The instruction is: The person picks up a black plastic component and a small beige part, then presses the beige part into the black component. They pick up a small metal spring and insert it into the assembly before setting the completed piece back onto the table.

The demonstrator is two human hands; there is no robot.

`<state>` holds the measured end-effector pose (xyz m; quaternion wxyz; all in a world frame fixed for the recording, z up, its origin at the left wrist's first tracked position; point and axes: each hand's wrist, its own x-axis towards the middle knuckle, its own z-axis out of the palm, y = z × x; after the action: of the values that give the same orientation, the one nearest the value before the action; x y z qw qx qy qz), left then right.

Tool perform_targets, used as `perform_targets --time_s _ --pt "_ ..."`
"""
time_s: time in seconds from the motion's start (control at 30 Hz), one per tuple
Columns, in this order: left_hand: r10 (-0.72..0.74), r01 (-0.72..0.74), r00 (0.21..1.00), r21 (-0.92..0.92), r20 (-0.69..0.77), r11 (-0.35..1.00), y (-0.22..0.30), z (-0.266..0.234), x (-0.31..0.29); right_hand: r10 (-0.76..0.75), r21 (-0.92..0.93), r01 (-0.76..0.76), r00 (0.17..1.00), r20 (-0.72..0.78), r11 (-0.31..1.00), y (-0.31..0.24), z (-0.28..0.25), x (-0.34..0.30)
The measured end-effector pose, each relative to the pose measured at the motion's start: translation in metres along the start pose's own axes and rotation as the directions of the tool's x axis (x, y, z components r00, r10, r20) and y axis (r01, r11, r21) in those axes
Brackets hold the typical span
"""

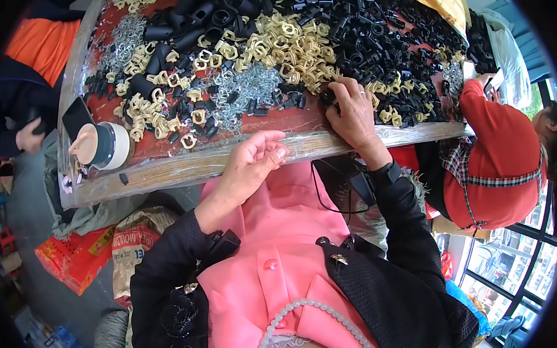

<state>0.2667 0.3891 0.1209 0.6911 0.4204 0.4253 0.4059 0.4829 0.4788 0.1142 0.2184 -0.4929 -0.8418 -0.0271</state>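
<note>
Right hand (351, 111): is bending its fingers down over the near side of the table (165, 176); the tips are resting at a dark part, though whether they are pinching it I cannot tell.
Dark part (326, 97): is lying just under and left of the right fingertips, partly covered by them, so a poor grip could be going unnoticed.
Left hand (251, 163): is hovering at the near rim, fingers bent and thumb lying close to them; I cannot tell whether anything small is sitting between.
Near rim: is running beneath the left fingers; a loose pinch here could be letting a small piece slip over the edge.
Cream rings (288, 45): are lying just beyond the right fingers, loosely overlapping; a brushing knuckle could be sending some sliding.
Metal pieces (251, 84): are lying beyond the left fingers; being thin and jumbled, they could be catching together and lifting as a clump.
Black fittings (367, 49): are crowding beyond the right fingers; their matching colour could be causing a wrong pick.
</note>
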Motion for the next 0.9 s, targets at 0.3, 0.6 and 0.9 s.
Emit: perform_targets --time_s 0.3,0.6,0.9 --pt "0.066 -0.039 0.988 0.183 -0.142 0.982 0.006 0.018 0.029 -0.225 0.364 0.194 0.973 0.043 0.911 -0.014 0.009 -0.008" --pt "0.45 -0.318 0.875 0.913 0.179 0.256 0.01 0.029 0.06 -0.148 0.397 0.086 0.981 0.129 0.914 -0.01 0.003 -0.011" --pt "0.423 -0.18 0.898 0.978 0.119 0.108 0.011 0.038 0.078 -0.075 0.435 0.027 0.993 0.094 0.9 -0.012 0.006 -0.01"
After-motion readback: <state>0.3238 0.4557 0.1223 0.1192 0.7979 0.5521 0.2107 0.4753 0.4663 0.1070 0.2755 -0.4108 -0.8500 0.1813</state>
